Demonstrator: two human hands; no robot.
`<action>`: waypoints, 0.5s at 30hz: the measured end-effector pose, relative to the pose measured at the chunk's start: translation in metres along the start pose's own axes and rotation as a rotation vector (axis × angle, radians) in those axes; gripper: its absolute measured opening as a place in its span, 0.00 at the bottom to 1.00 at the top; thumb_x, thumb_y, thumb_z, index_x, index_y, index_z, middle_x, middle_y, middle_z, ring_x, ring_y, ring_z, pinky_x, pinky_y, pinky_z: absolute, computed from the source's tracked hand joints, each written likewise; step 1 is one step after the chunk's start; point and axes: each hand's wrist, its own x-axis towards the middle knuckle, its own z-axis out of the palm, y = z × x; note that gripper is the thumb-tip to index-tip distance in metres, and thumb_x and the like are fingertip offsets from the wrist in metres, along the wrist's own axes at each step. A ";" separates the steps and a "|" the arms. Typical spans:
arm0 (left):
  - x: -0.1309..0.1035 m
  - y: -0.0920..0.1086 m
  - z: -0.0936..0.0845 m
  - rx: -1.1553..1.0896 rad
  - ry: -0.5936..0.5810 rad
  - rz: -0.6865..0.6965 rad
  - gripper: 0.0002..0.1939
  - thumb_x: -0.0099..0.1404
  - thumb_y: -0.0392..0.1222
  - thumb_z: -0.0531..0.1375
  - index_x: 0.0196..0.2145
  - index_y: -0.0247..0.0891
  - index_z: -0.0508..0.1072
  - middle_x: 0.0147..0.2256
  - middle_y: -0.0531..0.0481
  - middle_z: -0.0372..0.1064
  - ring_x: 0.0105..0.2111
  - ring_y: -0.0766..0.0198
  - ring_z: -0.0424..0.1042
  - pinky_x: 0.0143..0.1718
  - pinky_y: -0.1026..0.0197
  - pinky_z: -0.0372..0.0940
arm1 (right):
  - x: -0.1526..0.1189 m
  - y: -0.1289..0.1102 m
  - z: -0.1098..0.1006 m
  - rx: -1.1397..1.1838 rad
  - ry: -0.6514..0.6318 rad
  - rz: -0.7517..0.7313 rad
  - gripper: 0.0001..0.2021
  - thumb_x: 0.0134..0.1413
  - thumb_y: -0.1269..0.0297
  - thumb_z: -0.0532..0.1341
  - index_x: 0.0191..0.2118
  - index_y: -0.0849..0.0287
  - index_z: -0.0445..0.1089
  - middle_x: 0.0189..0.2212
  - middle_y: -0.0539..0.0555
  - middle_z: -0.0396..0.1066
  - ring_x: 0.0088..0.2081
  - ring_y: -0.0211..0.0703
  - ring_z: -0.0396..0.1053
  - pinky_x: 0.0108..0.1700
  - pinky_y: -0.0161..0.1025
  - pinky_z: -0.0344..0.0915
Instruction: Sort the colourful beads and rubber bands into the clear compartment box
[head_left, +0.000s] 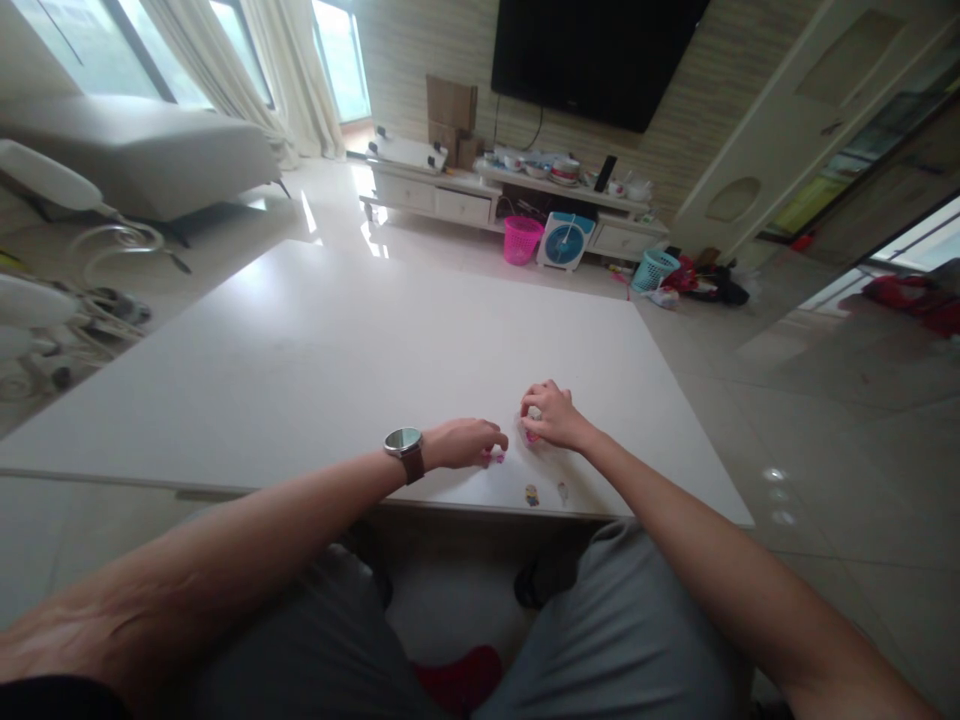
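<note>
Taking the gap between my two grips as the clock's centre, my left grip (466, 443) is at 9 o'clock, fingers curled low and slightly parted over a small pink piece (496, 457) on the desk (420, 350) at 7; I can't tell if I have hold of it. It seems to run 9 to 3. At 5, near the edge, a yellowish piece (532, 495) lies loose, its long axis about 12 to 6. My right grip (553, 415), at 3, is arched, thumb and fingertips close together around a clear item with pink on it (532, 437); how firmly, and which way that points, I can't tell. Between 4 and 5, a pale piece (563, 492) lies apart, also roughly 12 to 6. So two are at my fingers and two untouched; I see nothing plainly finished
</note>
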 end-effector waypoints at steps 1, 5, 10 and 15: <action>0.000 0.001 0.000 0.001 0.007 0.010 0.11 0.65 0.38 0.61 0.46 0.43 0.75 0.39 0.50 0.72 0.33 0.66 0.70 0.33 0.65 0.59 | 0.000 0.001 -0.001 -0.011 0.008 0.015 0.06 0.55 0.65 0.60 0.33 0.57 0.75 0.44 0.57 0.72 0.48 0.52 0.58 0.47 0.47 0.53; 0.002 0.003 0.002 -0.024 0.018 0.058 0.10 0.65 0.37 0.60 0.43 0.43 0.76 0.40 0.50 0.69 0.31 0.68 0.69 0.33 0.65 0.60 | 0.001 0.007 -0.003 -0.048 0.001 0.038 0.06 0.54 0.65 0.61 0.32 0.57 0.76 0.45 0.57 0.72 0.49 0.52 0.58 0.46 0.47 0.53; 0.004 0.002 0.004 -0.044 -0.007 0.096 0.05 0.63 0.34 0.61 0.33 0.39 0.78 0.33 0.51 0.69 0.30 0.67 0.67 0.33 0.65 0.60 | 0.001 0.014 -0.002 -0.025 -0.065 0.016 0.04 0.48 0.65 0.66 0.27 0.56 0.78 0.42 0.56 0.72 0.48 0.52 0.57 0.47 0.48 0.52; 0.004 0.000 0.003 -0.047 -0.004 0.064 0.07 0.62 0.32 0.60 0.30 0.38 0.78 0.31 0.50 0.69 0.29 0.68 0.67 0.33 0.66 0.60 | 0.000 0.017 0.004 0.019 -0.105 -0.053 0.02 0.46 0.67 0.68 0.28 0.54 0.79 0.42 0.55 0.72 0.48 0.51 0.57 0.47 0.47 0.52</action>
